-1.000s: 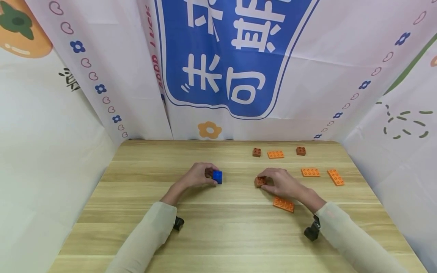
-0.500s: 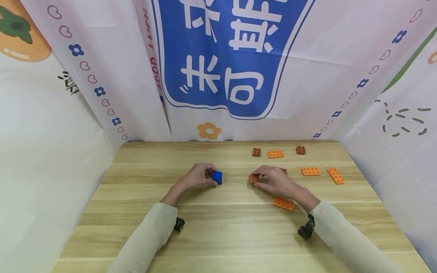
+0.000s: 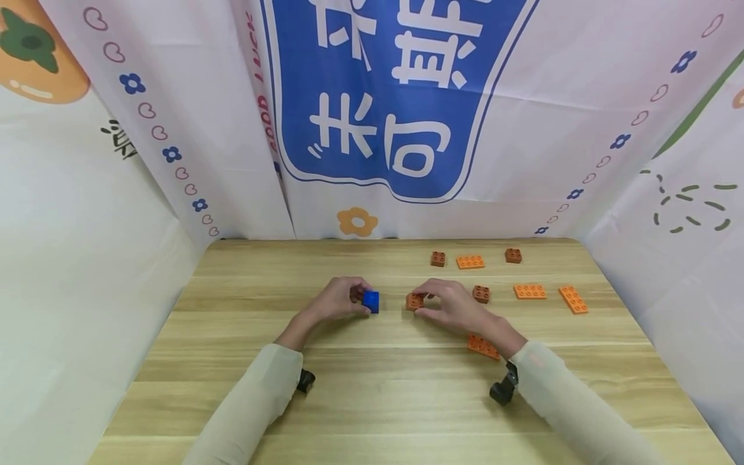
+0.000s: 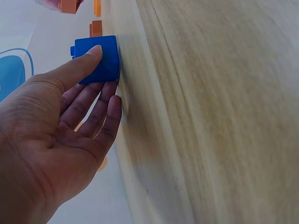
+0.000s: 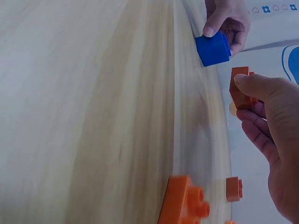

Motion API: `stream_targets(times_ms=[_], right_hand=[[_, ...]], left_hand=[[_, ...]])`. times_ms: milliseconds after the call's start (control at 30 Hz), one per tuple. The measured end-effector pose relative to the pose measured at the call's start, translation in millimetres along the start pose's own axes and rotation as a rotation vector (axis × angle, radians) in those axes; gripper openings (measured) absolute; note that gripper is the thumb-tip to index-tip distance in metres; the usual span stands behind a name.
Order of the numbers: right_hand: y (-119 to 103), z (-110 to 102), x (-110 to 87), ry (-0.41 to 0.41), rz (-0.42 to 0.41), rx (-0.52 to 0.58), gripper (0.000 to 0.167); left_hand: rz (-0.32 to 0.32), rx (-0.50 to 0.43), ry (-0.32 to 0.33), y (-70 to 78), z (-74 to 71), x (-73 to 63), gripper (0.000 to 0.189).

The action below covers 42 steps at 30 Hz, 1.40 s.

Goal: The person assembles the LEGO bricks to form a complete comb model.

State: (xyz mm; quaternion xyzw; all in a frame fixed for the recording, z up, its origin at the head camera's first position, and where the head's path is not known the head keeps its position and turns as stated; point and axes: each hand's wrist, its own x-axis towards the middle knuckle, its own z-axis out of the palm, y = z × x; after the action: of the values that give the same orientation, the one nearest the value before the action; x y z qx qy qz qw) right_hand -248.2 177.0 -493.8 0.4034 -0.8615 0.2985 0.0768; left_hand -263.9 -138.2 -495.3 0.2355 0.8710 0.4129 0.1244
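Note:
Near the middle of the table my left hand (image 3: 339, 298) pinches a blue toy building brick (image 3: 371, 301) between thumb and fingers. The left wrist view shows the thumb lying along one face of the blue brick (image 4: 106, 60), studs to the side. Across a short gap, my right hand (image 3: 450, 303) pinches a brown building brick (image 3: 414, 301). In the right wrist view that brown brick (image 5: 240, 88) appears raised above the tabletop, thumb on one side and fingers on the other.
Beyond my right hand lie more brown bricks (image 3: 481, 294) and several flat orange bricks (image 3: 529, 292). One orange brick (image 3: 482, 347) sits just below my right wrist, partly covered by it. A printed cloth (image 3: 325, 206) hangs behind the wooden table (image 3: 372, 400).
My right hand has carried the brown brick leftward toward the blue one, uncovering another brown brick behind it. The left hand and blue brick stay in place.

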Motion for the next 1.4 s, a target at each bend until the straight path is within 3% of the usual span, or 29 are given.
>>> stream_targets(times_ms=[267,867,1400], right_hand=[[-3,13,15.1,0.057,-0.065,0.046,0.038],[-17,30,47.8,0.083,-0.033,0.108,0.031],[-19,43,61.2,0.064,-0.046,0.136,0.028]], left_hand=[[0.027,-0.003,0.009,-3.2,0.1,-0.1,0.037],[0.048,-0.008,0.039,-0.6,-0.8,-1.1,0.038],[0.049,0.005,0.035,-2.5,-1.0,-1.4,0.040]])
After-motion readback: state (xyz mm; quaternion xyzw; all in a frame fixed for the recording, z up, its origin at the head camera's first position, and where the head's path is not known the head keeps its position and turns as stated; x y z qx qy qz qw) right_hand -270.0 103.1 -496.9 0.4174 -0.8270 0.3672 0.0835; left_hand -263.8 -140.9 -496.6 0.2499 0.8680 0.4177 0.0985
